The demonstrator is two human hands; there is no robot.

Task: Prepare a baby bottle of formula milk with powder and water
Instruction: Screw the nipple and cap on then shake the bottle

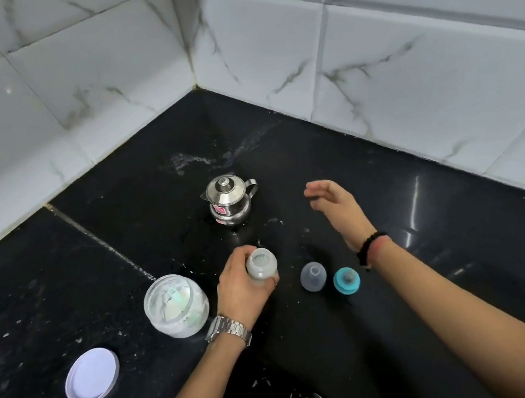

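Observation:
A clear baby bottle (261,263) stands upright and uncapped on the black counter, with my left hand (243,287) wrapped around its body. A small steel jug (229,199) with a lid stands behind it. My right hand (334,200) hovers open to the right of the jug, apart from its handle, holding nothing. An open jar of white powder (176,305) with a green scoop inside sits left of the bottle. The bottle's clear cap (313,276) and its teal ring with the teat (346,280) rest to the right of the bottle.
The jar's white lid (92,376) lies upside down at the front left. The black counter (440,273) meets white marble-tiled walls (403,53) in a corner behind the jug. Water drops and powder specks dot the surface.

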